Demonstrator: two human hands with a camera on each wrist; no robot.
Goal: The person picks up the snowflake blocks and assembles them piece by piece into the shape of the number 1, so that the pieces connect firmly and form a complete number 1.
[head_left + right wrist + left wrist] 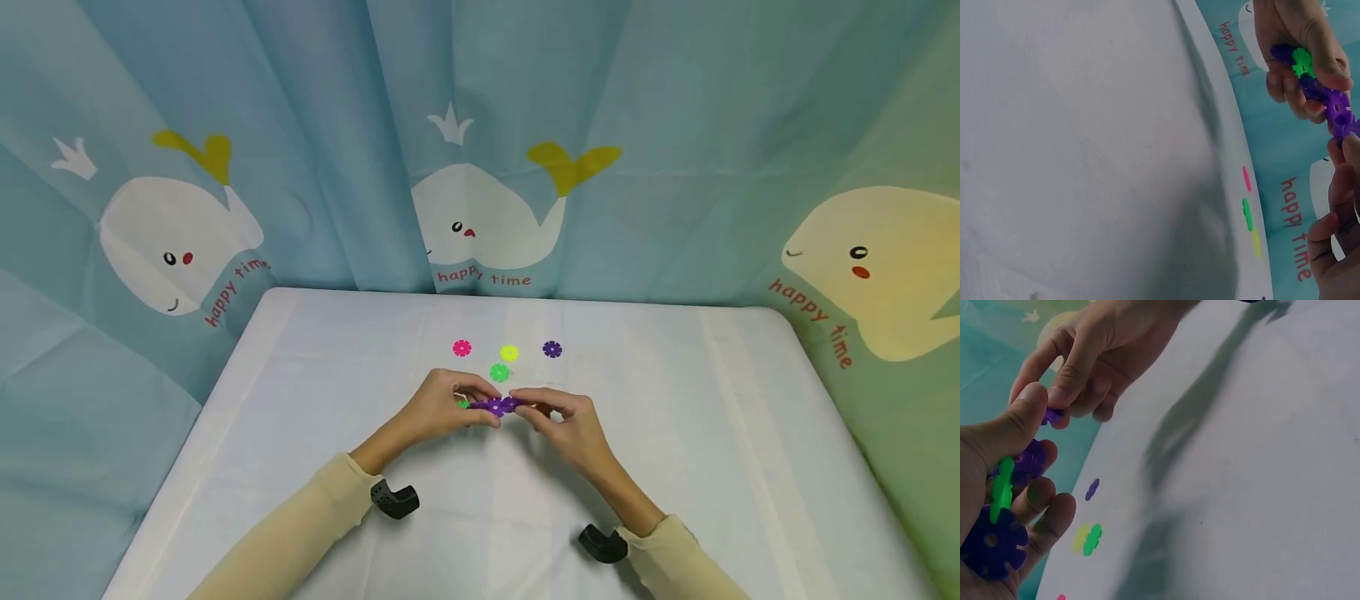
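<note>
My left hand (441, 406) holds a joined chain of notched plastic snowflake discs (496, 407), just above the table. Most of its discs are purple; a green disc (1303, 62) sits among them, close to the left palm. In the left wrist view a dark purple disc (994, 544) hangs at the chain's palm end. At the other end, my right hand (572, 423) pinches a purple disc (1052, 416) between thumb and fingertips. That disc touches or overlaps the chain's end; whether its slots are locked cannot be told. Fingers hide parts of the chain.
Loose discs lie on the white table (337, 350) beyond my hands: a pink disc (462, 348), a yellow disc (509, 353), a purple disc (552, 349) and a green disc (499, 372). A whale-print curtain (315, 167) hangs behind the table.
</note>
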